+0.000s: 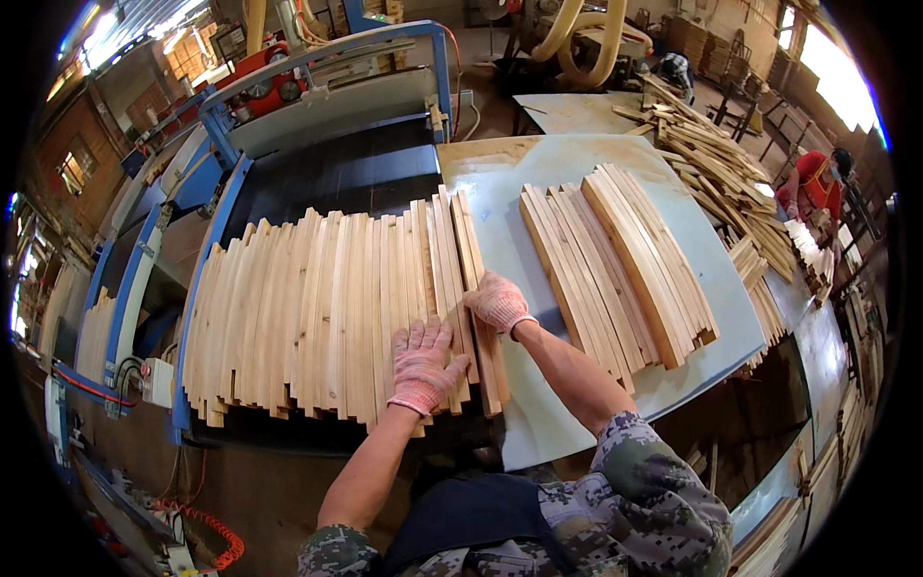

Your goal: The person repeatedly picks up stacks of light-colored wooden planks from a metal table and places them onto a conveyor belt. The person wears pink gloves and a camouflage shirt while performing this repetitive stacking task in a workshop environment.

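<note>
Pale wooden strips (308, 308) lie side by side in a wide row on a black conveyor belt (332, 188). My left hand (424, 363), in a pinkish-white knit glove, rests flat on the row near its right end, fingers spread. My right hand (500, 302), gloved alike, is curled around the outer edge of a wooden strip (469, 240) at that end, where the belt meets a light blue-grey table (538, 413). Its fingertips are partly hidden. To the right, a low bundle of strips (580, 279) lies against a taller bundle (649, 264) on this table.
A blue machine frame (327, 58) spans the belt's far end. Loose boards (716, 163) form a heap beyond the table's right side. A person in red (815, 188) is at the far right. An orange coiled hose (226, 543) hangs at lower left, near another blue-framed conveyor (120, 288).
</note>
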A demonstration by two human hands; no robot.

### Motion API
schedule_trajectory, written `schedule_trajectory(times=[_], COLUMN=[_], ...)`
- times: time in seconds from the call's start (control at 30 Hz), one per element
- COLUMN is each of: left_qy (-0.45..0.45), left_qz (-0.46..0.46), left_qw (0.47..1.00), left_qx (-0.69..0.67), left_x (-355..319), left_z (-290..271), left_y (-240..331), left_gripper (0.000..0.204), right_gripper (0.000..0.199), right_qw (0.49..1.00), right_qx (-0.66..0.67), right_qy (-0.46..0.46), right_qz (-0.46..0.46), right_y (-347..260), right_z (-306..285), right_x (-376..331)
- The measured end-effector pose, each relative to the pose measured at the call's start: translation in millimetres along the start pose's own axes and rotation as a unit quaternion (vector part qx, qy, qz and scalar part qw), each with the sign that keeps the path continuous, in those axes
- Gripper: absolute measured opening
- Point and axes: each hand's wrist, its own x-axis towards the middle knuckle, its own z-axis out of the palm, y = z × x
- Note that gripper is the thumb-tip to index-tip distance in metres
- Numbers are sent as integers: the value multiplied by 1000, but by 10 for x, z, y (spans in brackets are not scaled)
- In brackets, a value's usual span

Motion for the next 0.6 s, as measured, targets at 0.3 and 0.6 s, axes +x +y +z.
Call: schedule_trajectory(times=[0.3, 0.6], left_qy=[16, -36], left_qz=[19, 46], left_qw=[999, 994], left_qx=[-38, -94], left_x=[-97, -122], left_z=[-24, -26], left_y=[-12, -215], left_gripper=[81, 80], right_gripper=[60, 60], right_qw=[960, 912], right_qx=[-250, -358], right_qy=[127, 201], right_qz=[-27, 25], right_y=[201, 515], right_z=[-378, -273], right_x=[-384, -586])
